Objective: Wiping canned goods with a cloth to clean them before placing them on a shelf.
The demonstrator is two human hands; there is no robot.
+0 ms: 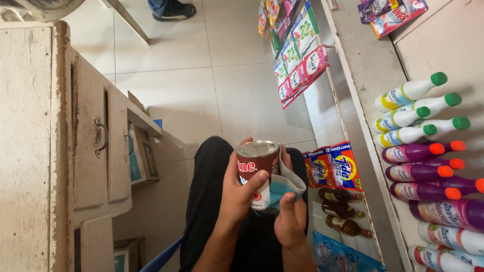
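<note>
Left hand (242, 194) holds a sealed brown tin can (258, 166) upright above the lap, fingers (254, 182) clamped round its label, lid closed so contents cannot be seen; right hand (291, 219) presses a grey-and-teal cloth (290, 184) against the can's right side, fingers closed on the cloth. To the right, a white shelf (368, 80) carries white bottles with green caps (416, 108) and purple bottles with orange caps (421, 171), lower ones cut off by the frame edge. Dark glass bottles (340, 209) lie partly hidden behind hanging sachets (333, 168); a cardboard box (142, 156) sits half concealed under the worn wooden cabinet (60, 136).
</note>
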